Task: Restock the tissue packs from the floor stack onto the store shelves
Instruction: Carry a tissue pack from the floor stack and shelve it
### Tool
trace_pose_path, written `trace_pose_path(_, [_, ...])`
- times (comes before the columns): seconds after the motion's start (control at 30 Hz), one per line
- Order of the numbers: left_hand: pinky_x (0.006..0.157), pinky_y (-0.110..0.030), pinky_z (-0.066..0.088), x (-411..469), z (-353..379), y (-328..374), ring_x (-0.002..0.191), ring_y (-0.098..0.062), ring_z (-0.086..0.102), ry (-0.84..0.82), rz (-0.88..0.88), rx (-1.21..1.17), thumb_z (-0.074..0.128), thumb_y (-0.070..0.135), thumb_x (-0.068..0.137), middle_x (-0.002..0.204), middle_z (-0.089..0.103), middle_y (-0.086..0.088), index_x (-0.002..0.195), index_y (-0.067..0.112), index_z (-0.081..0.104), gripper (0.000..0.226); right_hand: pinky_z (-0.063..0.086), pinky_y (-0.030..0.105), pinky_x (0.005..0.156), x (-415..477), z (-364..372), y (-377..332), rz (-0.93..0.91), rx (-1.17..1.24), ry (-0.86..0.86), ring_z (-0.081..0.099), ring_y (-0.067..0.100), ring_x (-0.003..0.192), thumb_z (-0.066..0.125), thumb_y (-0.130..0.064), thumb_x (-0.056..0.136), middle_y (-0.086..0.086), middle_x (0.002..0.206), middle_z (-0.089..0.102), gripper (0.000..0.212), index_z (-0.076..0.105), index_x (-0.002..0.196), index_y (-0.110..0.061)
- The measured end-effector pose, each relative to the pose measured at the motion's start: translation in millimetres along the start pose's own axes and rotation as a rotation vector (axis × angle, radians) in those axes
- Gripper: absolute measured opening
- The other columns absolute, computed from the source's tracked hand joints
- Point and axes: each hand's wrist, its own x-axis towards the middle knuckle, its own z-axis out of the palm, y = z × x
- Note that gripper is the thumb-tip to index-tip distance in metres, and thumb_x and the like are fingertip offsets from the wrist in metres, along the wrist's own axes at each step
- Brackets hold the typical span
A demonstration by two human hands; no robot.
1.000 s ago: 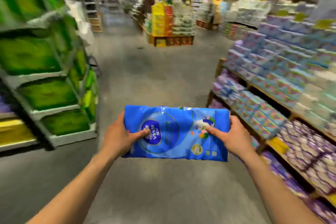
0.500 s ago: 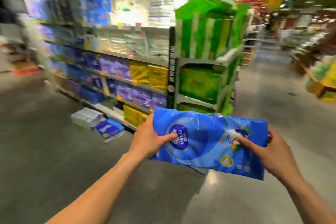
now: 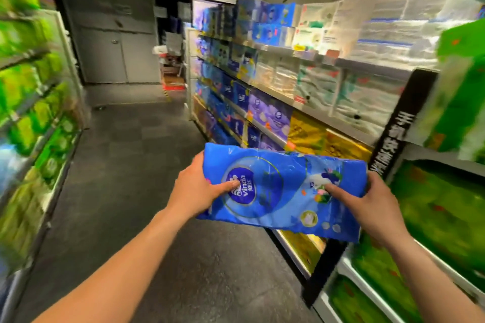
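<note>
We note tissue pack (image 3: 283,191): glossy blue plastic film, crinkled. Floor (image 3: 136,165): matt dark grey tile. Shelves (image 3: 309,110): smooth metal edges. Doors (image 3: 112,42): matt grey.

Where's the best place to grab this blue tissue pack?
By its two short ends, coming in from either side, as the left hand and right hand do now. The blue tissue pack is long, flat and soft, so an end grip probably limits sagging.
</note>
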Motion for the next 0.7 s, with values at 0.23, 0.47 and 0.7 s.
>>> trace_pose_path(0.23, [0.087, -0.039, 0.053, 205.4, -21.5, -78.3, 0.110, -0.023, 0.063, 0.069, -0.012, 0.061, 0.085, 0.066, 0.056, 0.125, 0.066, 0.004, 0.131, 0.028, 0.052, 0.090, 0.060, 0.046, 0.077, 178.7, 148.4, -39.8, -0.069, 0.079, -0.024, 0.071, 0.012, 0.089, 0.080, -0.072, 0.053, -0.011, 0.105, 0.072, 0.077, 0.059, 0.115, -0.031])
trace_pose_path(0.47, [0.077, -0.035, 0.051, 422.1, -36.0, -101.3, 0.100, -0.022, 0.065, 0.065, 0.042, 0.087, 0.087, 0.061, 0.056, 0.117, 0.067, 0.002, 0.124, 0.028, 0.053, 0.083, 0.054, 0.037, 0.066, 352.5, 244.9, -88.3, -0.072, 0.026, 0.032, 0.066, 0.010, 0.083, 0.082, -0.054, 0.070, -0.008, 0.103, 0.068, 0.057, 0.056, 0.113, -0.026])
trace_pose_path(0.7, [0.068, -0.030, 0.052, 617.1, 0.6, -139.4, 0.086, -0.011, 0.065, 0.042, 0.100, 0.077, 0.083, 0.067, 0.057, 0.105, 0.067, 0.010, 0.122, 0.030, 0.051, 0.081, 0.055, 0.039, 0.069, 532.8, 323.6, -98.3, -0.128, 0.000, 0.101, 0.067, 0.010, 0.084, 0.081, -0.060, 0.068, -0.015, 0.097, 0.067, 0.057, 0.056, 0.110, -0.031])
